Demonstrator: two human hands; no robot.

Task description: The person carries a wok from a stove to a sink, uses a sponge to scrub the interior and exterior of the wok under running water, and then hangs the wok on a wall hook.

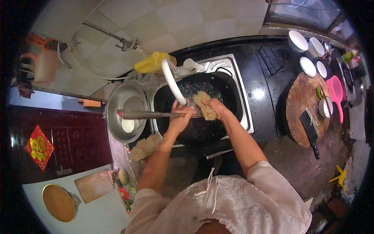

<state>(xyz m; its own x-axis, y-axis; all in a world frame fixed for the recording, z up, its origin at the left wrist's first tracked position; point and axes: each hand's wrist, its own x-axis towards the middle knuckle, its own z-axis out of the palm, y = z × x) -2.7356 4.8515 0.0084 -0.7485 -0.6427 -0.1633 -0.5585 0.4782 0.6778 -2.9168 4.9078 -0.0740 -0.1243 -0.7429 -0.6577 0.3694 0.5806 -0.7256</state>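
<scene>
Over a large black wok (187, 131) set in the steel sink (247, 117), my left hand (181, 118) grips a long-handled metal ladle or spatula (146, 114) near its head. The handle points left, above a steel basin (111, 117) that holds white bowls (128, 125). My right hand (215, 107) holds a tan, fibrous scrubber (204, 109) at the right side of the utensil's head. A white curved faucet spout (171, 79) ends just above that head, which is partly hidden by my fingers, the spout and the scrubber.
A yellow bottle (152, 63) lies behind the sink; a tan cloth (146, 147) rests at its front left. On the right, a round wooden chopping board (298, 87) bears a cleaver (309, 125) and a bowl (325, 107). Beyond are white bowls (308, 66) and a pink ladle (335, 87).
</scene>
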